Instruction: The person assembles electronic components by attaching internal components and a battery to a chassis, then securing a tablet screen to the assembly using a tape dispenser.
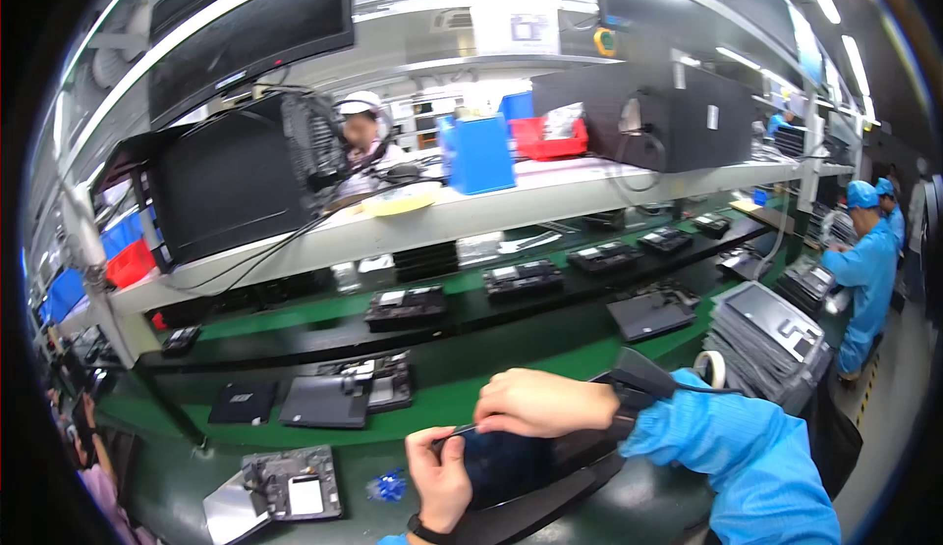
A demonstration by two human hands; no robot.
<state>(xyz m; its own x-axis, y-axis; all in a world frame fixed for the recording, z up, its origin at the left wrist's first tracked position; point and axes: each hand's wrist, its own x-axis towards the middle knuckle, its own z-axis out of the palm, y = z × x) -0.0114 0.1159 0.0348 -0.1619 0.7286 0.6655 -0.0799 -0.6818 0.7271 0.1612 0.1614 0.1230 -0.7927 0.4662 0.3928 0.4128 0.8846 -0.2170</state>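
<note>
Head view: we pinch the dark panel (pixel 511 466), long axis low-left to upper-right, left hand (pixel 442 471) gripping its near-left edge, right hand (pixel 545 403) pressing its top; blue clips (pixel 390 486) beside, stacked trays (pixel 766 339) right

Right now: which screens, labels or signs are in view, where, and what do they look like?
Glossy dark panel: held by left hand and right hand, rectangular.
Black monitor: left on the shelf, screen off.
White sign: top centre, rectangular.
White label: on the grey opened unit, lower left.
</note>
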